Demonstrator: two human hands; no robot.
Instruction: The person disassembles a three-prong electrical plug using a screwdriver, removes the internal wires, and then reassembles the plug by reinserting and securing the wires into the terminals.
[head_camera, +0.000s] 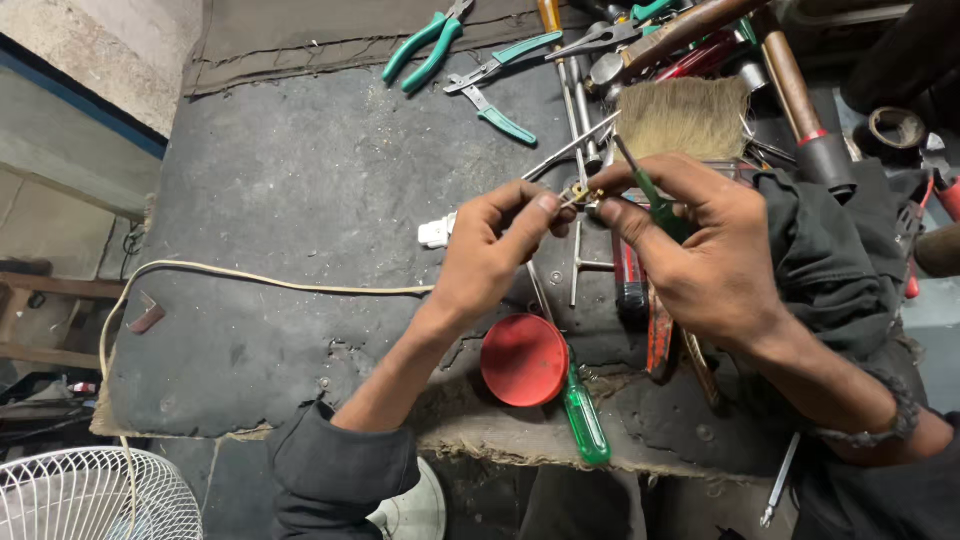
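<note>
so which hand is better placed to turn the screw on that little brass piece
Right, probably. The right hand already grips the small green screwdriver, its tip at the brass piece. The left hand pinches that piece and steadies it.

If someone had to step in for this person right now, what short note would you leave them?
Left hand: pinches a small brass-coloured metal fitting at its fingertips, with a white plastic plug piece behind the hand.
Right hand: grips a thin green-handled screwdriver, tip at the fitting.
Cream power cord trails left across the dark worn mat.
Round red lid and a larger green-handled screwdriver lie near the front edge.
Done: fitting held, tool on it. Left: the fitting is not yet set down; whether its screw is tight cannot be told.
</note>
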